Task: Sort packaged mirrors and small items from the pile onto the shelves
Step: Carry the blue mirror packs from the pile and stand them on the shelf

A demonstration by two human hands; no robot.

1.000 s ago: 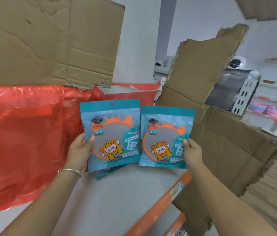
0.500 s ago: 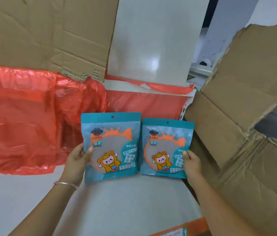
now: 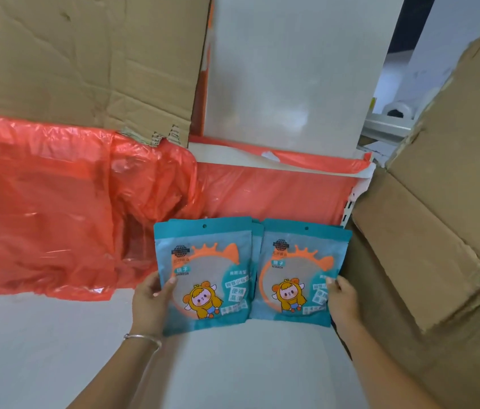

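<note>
On the white shelf point(image 3: 56, 349), seen from the head camera, two teal mirror packets are being held upright side by side; whether their lower edges are touching the shelf cannot be told. The left packet point(image 3: 206, 276) is being pinched at its left edge by the left hand point(image 3: 148, 305), the thumb point(image 3: 171, 281) being pressed on the printed front while the other fingers are being hidden behind the packet. The right packet point(image 3: 297, 273) is being pinched at its right edge by the right hand point(image 3: 343, 299), its thumb being laid on the front and the remaining fingers being concealed behind. Between the two thumbs the packets' inner edges are being held just beside each other, and the edge of another teal packet point(image 3: 258, 240) is being shown behind them. Beyond the fingertips a crumpled red plastic sheet point(image 3: 41, 202) is being draped along the shelf's back, with a white panel point(image 3: 286, 69) above it. Above and left of the left fingers, flattened cardboard point(image 3: 70, 54) is being leaned; right of the right fingers, a torn cardboard box point(image 3: 439, 202) is being stood just beside the right packet. A silver bracelet point(image 3: 141, 338) is being worn on the left wrist.
</note>
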